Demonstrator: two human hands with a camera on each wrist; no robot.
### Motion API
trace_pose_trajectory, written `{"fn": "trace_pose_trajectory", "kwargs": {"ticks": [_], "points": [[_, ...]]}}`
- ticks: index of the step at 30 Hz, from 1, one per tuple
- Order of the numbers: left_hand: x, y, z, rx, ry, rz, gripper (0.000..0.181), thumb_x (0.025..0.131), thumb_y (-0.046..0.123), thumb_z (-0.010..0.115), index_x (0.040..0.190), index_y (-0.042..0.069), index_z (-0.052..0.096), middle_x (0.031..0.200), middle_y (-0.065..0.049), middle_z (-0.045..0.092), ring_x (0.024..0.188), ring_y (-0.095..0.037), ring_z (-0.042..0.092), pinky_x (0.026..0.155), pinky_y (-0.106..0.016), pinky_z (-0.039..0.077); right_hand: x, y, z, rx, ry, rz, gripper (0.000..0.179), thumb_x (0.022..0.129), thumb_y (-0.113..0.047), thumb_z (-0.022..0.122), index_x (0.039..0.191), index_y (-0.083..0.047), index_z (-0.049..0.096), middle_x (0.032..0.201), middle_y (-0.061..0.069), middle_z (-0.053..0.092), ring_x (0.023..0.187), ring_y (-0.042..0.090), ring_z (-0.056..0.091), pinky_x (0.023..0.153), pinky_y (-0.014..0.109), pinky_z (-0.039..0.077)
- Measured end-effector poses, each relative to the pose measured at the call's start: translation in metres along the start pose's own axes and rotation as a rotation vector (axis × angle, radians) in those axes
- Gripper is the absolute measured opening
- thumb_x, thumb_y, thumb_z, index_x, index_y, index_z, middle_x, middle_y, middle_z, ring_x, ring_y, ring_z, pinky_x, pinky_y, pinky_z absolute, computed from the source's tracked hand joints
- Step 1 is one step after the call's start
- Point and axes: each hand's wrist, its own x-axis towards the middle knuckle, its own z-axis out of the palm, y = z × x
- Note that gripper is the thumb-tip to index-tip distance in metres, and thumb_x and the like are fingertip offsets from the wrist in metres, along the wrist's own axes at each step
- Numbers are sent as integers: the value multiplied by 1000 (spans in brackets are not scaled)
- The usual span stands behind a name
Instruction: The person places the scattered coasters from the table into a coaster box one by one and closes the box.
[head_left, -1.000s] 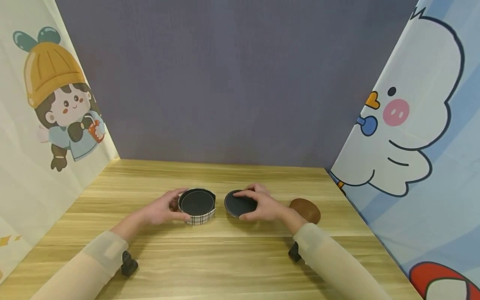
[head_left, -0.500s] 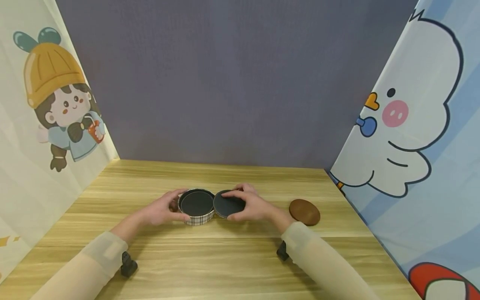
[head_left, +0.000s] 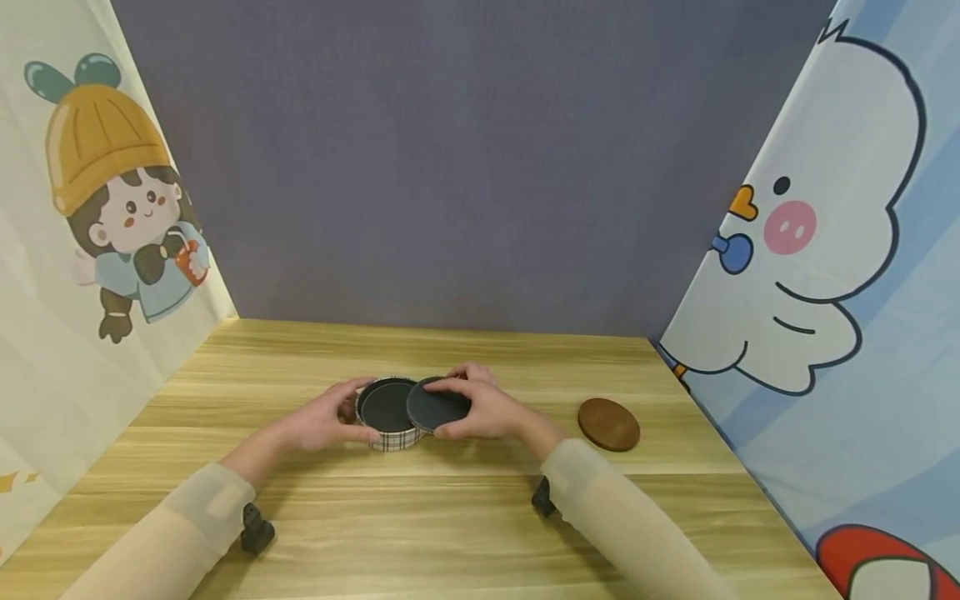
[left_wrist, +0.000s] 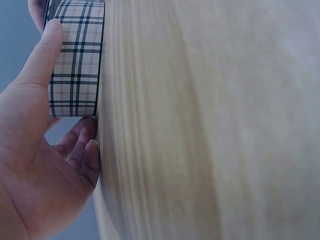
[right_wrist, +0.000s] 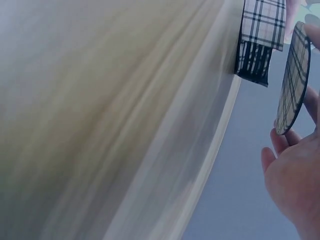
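Note:
A round coaster holder [head_left: 395,442] with a plaid wall and dark inside stands on the wooden table. My left hand [head_left: 318,419] grips it from the left, thumb on the plaid wall in the left wrist view. My right hand [head_left: 491,411] holds a round black coaster [head_left: 441,408] by its edge. In the head view that coaster overlaps the holder's right rim. Seen from the right wrist, the coaster's underside is plaid and it is raised above the table. A notch with dark stripes [right_wrist: 253,61] shows in the holder's side there.
A brown round disc [head_left: 609,424], like a leather coaster, lies on the table [head_left: 420,533] to the right, beyond my right wrist. A grey panel [head_left: 450,167] closes the back, and printed cloths [head_left: 847,225] stand at both sides.
My right hand has moved left with the black coaster, from beside the holder to over its right rim. The left hand and the holder have stayed in place.

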Motion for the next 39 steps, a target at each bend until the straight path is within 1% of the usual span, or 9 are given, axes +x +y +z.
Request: {"fn": "trace_pose_trajectory", "kwargs": {"ticks": [6, 9, 14, 16, 23, 26, 30, 33, 39], "points": [[-2, 3, 0, -7, -5, 6, 105, 92, 30, 92, 170, 1, 29, 136, -26, 61, 108, -27, 67, 86, -39, 56, 9, -6, 6, -6, -13, -18, 73, 87, -54, 86, 155, -45, 61, 157, 4, 44, 142, 29, 37, 113, 54, 37], [0, 0, 0, -12, -15, 8, 105, 93, 31, 92, 171, 0, 28, 134, -25, 62, 107, -26, 68, 86, -39, 57, 13, -8, 10, -10, -11, -20, 73, 87, -54, 86, 155, -46, 61, 157, 4, 44, 142, 29, 37, 114, 54, 37], [0, -5, -2, 2, -34, 45, 107, 94, 42, 89, 170, -1, 27, 131, -24, 63, 104, -24, 68, 80, -35, 58, 20, -11, 14, -9, -14, -4, 72, 86, -56, 85, 154, -51, 60, 158, 2, 44, 142, 28, 36, 114, 53, 36], [-2, -3, -3, -4, -40, 58, 108, 95, 45, 88, 170, -2, 26, 130, -25, 63, 104, -24, 69, 79, -35, 58, 22, -14, 15, -6, -21, 1, 73, 86, -57, 85, 154, -51, 60, 159, 2, 43, 142, 27, 36, 114, 53, 37], [-1, -6, -5, -17, -70, 91, 106, 98, 42, 85, 170, -4, 23, 128, -23, 66, 100, -22, 70, 76, -35, 58, 29, -22, 19, -34, -22, -7, 72, 87, -56, 85, 154, -49, 60, 158, 1, 44, 141, 26, 37, 113, 50, 37], [0, -5, -4, -14, -70, 65, 107, 97, 41, 86, 171, -2, 23, 129, -21, 66, 100, -21, 69, 76, -35, 59, 33, -24, 21, -54, -19, -21, 72, 88, -55, 85, 155, -47, 60, 157, 0, 45, 142, 25, 38, 114, 49, 35], [1, -2, -3, -37, -67, 17, 106, 96, 37, 88, 173, 2, 23, 130, -20, 67, 102, -23, 69, 77, -36, 59, 37, -28, 23, -61, -20, -34, 71, 89, -55, 86, 155, -44, 61, 158, 1, 47, 144, 25, 39, 115, 49, 35], [1, -2, -3, -56, -75, 14, 104, 98, 32, 87, 173, 3, 22, 131, -20, 67, 102, -24, 70, 77, -35, 59, 40, -31, 25, -72, -29, -38, 71, 90, -55, 85, 156, -43, 61, 160, 1, 47, 144, 25, 39, 115, 48, 34], [0, -2, -3, -73, -88, 13, 102, 99, 31, 85, 174, 5, 20, 134, -20, 65, 101, -26, 69, 76, -35, 58, 47, -34, 29, -79, -45, -30, 71, 92, -58, 83, 157, -43, 60, 162, 1, 46, 144, 25, 39, 113, 46, 34]]}}
